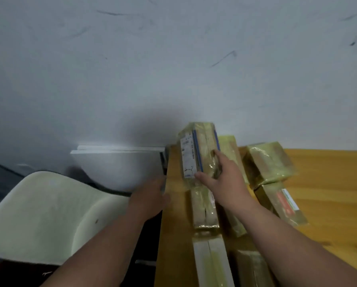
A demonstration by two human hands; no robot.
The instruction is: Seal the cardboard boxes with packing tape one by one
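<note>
A tape-wrapped cardboard box (196,150) with blue stripes and a white label stands on end at the far left corner of the wooden table (329,183). My right hand (221,175) grips its near side, thumb on the left face and fingers across the front. My left hand (150,195) hovers by the table's left edge, blurred, with its fingers spread and nothing in it. Several more wrapped boxes lie around: one (204,208) right below the held box, one (268,162) to the right, and one with a red label (283,206). No tape roll is visible.
A pale chair seat (38,216) stands left of the table. A white board (119,162) leans by the white wall behind. A long white box (213,264) and another wrapped box (252,268) lie at the table's near edge under my right forearm.
</note>
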